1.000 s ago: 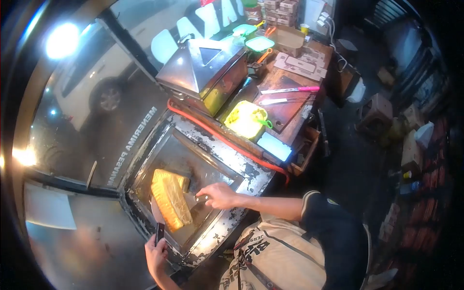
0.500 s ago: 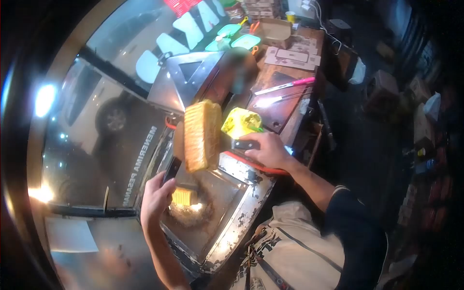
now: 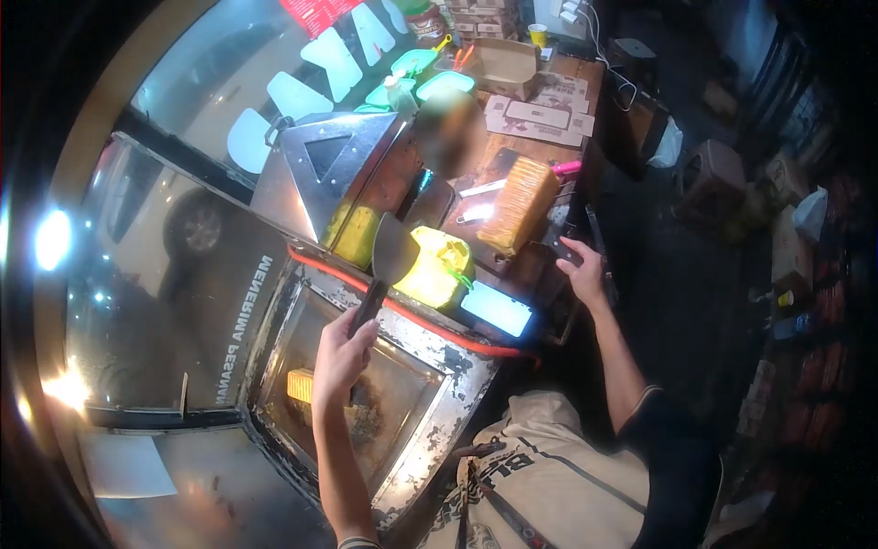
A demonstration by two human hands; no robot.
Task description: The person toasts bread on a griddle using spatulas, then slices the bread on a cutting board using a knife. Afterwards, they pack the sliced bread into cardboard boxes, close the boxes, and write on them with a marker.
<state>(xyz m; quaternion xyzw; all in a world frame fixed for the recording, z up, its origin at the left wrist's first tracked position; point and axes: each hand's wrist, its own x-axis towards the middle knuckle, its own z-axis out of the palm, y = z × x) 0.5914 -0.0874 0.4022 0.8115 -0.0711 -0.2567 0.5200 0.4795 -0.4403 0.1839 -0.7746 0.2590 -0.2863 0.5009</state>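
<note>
A toasted loaf of bread (image 3: 519,206) is over the dark board on the wooden counter; whether it touches the board is unclear. Close to its right end, my right hand (image 3: 585,272) is closed around a dark handle, its blade hidden by the loaf. My left hand (image 3: 343,357) grips a black-handled spatula (image 3: 393,252), its wide dark blade raised beside an open yellow tub (image 3: 430,267). Below lies the metal griddle (image 3: 416,352), with a small yellow ridged block (image 3: 300,385) on its left part.
A phone with a lit screen (image 3: 497,308) lies by the tub, near an orange-red hose (image 3: 412,320). A pink-handled knife (image 3: 567,168) is partly behind the loaf. Further back are flattened cardboard boxes (image 3: 544,114), green containers (image 3: 445,84) and a metal hood (image 3: 320,165).
The loaf has moved from above the griddle to the right, over the board. My right hand moved right with it. The left hand's spatula has come away from the loaf.
</note>
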